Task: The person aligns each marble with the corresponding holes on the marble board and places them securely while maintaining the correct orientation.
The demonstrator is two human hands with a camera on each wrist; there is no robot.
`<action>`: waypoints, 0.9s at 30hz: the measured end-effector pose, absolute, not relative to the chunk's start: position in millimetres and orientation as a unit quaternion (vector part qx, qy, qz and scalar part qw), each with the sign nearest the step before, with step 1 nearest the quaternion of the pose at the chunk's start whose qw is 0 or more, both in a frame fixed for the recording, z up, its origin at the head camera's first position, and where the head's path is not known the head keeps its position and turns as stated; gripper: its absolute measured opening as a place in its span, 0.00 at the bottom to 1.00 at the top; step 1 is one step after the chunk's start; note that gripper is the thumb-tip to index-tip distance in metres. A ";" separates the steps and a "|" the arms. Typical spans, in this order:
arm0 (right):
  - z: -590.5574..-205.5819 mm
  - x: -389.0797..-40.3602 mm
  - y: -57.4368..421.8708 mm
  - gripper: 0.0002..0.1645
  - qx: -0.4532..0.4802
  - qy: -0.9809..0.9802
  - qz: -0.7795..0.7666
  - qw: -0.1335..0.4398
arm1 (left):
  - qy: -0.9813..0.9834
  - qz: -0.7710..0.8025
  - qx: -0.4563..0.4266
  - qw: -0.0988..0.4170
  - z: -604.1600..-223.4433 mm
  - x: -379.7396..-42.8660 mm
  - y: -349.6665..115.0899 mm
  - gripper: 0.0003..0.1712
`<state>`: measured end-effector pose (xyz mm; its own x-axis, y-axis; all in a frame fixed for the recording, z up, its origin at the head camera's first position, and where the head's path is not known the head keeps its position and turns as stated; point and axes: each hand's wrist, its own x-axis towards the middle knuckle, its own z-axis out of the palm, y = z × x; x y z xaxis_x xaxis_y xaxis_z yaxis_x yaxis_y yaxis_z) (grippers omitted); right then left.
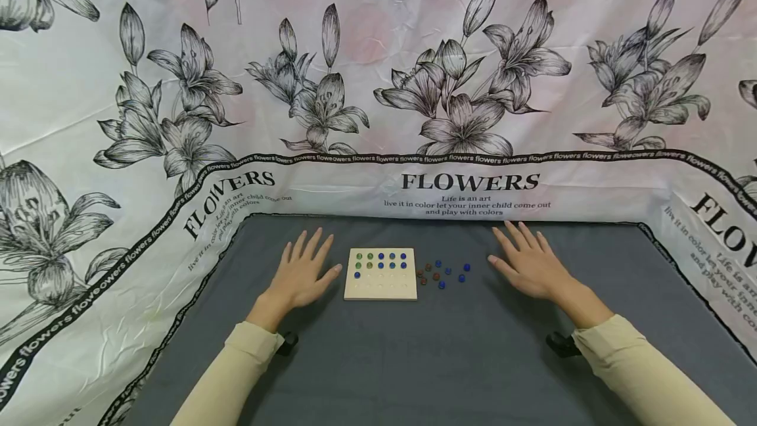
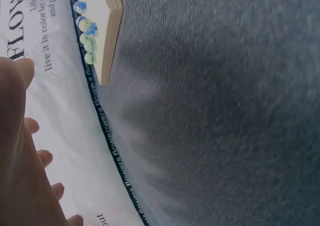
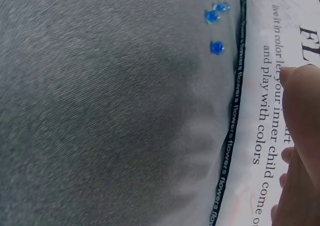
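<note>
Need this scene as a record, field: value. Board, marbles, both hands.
board: pale, on grey surface
seated: four green marbles, seven blue marbles
third row: one blue, at its left end
loose: blue beads and reddish-brown beads, right of board
left hand: fingers spread, empty, left of board
right hand: fingers spread, empty, right of loose beads
</note>
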<state>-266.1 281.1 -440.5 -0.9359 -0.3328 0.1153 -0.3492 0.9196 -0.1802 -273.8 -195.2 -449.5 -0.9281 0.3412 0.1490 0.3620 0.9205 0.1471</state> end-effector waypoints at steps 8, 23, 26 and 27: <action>-440.7 -267.1 276.7 0.45 0.185 -0.962 0.195 0.035 | -0.968 -0.124 -0.216 0.029 -458.4 -273.1 -193.0 0.43; -447.4 -280.4 262.7 0.35 0.193 -0.923 0.333 -0.008 | -0.954 -0.173 -0.242 -0.046 -458.1 -278.2 -190.5 0.42; -450.9 -283.5 260.8 0.35 0.177 -0.922 0.343 -0.019 | -0.955 -0.167 -0.240 -0.051 -457.6 -279.1 -189.3 0.42; -452.1 -284.5 260.2 0.35 0.173 -0.921 0.348 -0.023 | -0.955 -0.166 -0.239 -0.053 -457.3 -279.1 -189.1 0.42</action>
<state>-284.5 260.2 -452.1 -0.9393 -0.3342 0.0778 -0.3023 0.6986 -0.6486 -279.1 -189.1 -457.3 -0.8806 0.4734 -0.0214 0.4383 0.8308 0.3432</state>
